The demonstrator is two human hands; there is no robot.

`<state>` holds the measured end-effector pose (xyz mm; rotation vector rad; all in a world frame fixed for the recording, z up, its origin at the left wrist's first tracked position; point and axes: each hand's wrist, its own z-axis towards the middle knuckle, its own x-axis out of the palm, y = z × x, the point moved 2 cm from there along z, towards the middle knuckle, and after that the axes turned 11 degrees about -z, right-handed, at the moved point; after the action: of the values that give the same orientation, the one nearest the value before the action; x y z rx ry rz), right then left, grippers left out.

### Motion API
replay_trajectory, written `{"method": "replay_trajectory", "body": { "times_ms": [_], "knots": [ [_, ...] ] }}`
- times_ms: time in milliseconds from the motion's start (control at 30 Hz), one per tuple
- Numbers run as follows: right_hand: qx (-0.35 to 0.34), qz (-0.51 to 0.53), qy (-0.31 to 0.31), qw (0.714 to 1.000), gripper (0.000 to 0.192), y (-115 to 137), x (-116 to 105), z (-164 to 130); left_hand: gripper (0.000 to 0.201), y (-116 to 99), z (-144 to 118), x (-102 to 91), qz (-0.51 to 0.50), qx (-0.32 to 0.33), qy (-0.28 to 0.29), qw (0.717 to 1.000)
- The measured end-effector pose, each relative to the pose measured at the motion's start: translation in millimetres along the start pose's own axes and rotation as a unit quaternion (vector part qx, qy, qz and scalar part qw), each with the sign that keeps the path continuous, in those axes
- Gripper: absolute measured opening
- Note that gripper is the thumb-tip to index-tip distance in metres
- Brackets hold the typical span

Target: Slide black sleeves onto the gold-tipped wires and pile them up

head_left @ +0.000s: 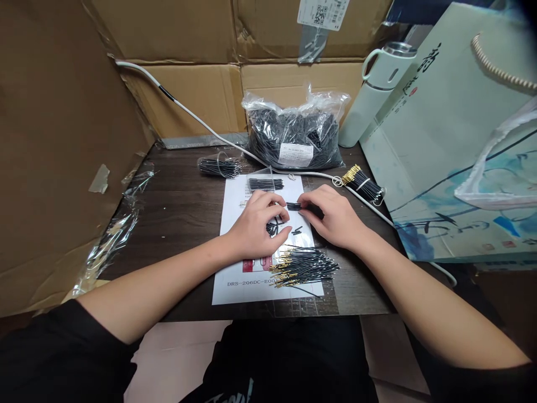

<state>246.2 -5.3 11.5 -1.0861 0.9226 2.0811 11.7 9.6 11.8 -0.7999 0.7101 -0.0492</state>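
Note:
My left hand (259, 223) rests on a white printed sheet (235, 263), its fingers curled over a few short black sleeve pieces (273, 227). My right hand (333, 215) lies beside it and pinches a small bunch of black sleeves (293, 206) between thumb and fingers. Just in front of both hands lies a loose pile of thin black wires with gold tips (304, 266). A tidy bundle of black sleeves (265, 183) sits on the sheet beyond my left hand.
A clear bag full of black parts (293, 137) stands at the back of the dark table (180, 207). Near it are a small bagged bundle (218, 167), a banded gold-tipped bundle (363, 184), a white cable (197, 120), a pale flask (373, 92), a paper gift bag (448, 151) and cardboard walls (54, 140).

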Motion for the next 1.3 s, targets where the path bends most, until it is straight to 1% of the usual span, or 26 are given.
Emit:
{"method": "replay_trajectory", "body": {
  "times_ms": [67, 133, 200, 233, 267, 367, 400, 467, 667, 800, 900, 1033, 1167, 1233, 1300],
  "knots": [
    [0.008, -0.008, -0.012, 1.000, 0.015, -1.4, -2.9, 0.7, 0.013, 1.1, -0.2, 0.5, 0.000, 0.006, 0.021, 1.000],
    [0.020, 0.004, -0.016, 1.000, 0.017, -1.5, -10.8, 1.5, 0.015, 2.1, -0.8, 1.6, 0.001, 0.020, 0.050, 0.999],
    [0.029, 0.037, 0.007, 0.999, 0.012, 0.7, -21.5, 2.3, 0.011, 3.3, -1.5, 2.6, 0.002, 0.031, 0.071, 0.997],
    [0.031, 0.059, 0.031, 0.997, 0.008, 2.8, -26.9, 2.6, 0.010, 3.8, -1.8, 3.0, 0.003, 0.034, 0.075, 0.997],
    [0.026, 0.087, 0.070, 0.993, 0.005, 5.6, -31.2, 2.7, 0.009, 4.2, -1.9, 3.3, 0.003, 0.034, 0.075, 0.997],
    [-0.016, 0.158, 0.200, 0.967, 0.012, 17.0, -37.1, 1.9, 0.011, 5.4, -1.7, 3.7, -0.001, 0.019, 0.068, 0.998],
    [-0.027, 0.167, 0.228, 0.959, 0.012, 20.5, -36.8, 1.5, 0.011, 5.5, -1.6, 3.8, -0.003, 0.014, 0.066, 0.998],
    [-0.038, 0.164, 0.253, 0.953, 0.010, 25.8, -33.7, 0.6, 0.011, 5.5, -1.3, 3.9, -0.006, 0.011, 0.063, 0.998],
    [-0.057, 0.135, 0.261, 0.954, 0.016, 29.6, -23.0, -3.4, 0.014, 4.8, -0.5, 3.9, -0.010, 0.014, 0.068, 0.998],
    [-0.057, 0.124, 0.262, 0.955, 0.015, 27.9, -27.2, -3.9, 0.012, 3.8, 0.5, 3.4, -0.013, 0.007, 0.081, 0.997],
    [-0.050, 0.148, 0.240, 0.958, 0.014, 25.2, -37.6, -1.1, 0.009, 3.2, 0.9, 3.1, -0.018, 0.000, 0.084, 0.996],
    [-0.013, 0.171, 0.216, 0.961, 0.011, 17.6, -48.5, 2.0, 0.008, 2.3, 0.7, 2.9, -0.014, 0.000, 0.077, 0.997],
    [0.009, 0.174, 0.187, 0.967, 0.010, 10.7, -45.3, 1.7, 0.003, 2.0, 0.0, 1.8, -0.011, 0.007, 0.076, 0.997],
    [0.018, 0.176, 0.161, 0.971, 0.009, 8.7, -41.4, 1.4, 0.010, 2.7, -0.8, 1.4, -0.009, 0.020, 0.087, 0.996],
    [0.028, 0.173, 0.135, 0.975, 0.015, 7.3, -38.7, 1.5, 0.016, 4.1, -1.8, 1.6, -0.004, 0.036, 0.101, 0.994]
  ]
}}
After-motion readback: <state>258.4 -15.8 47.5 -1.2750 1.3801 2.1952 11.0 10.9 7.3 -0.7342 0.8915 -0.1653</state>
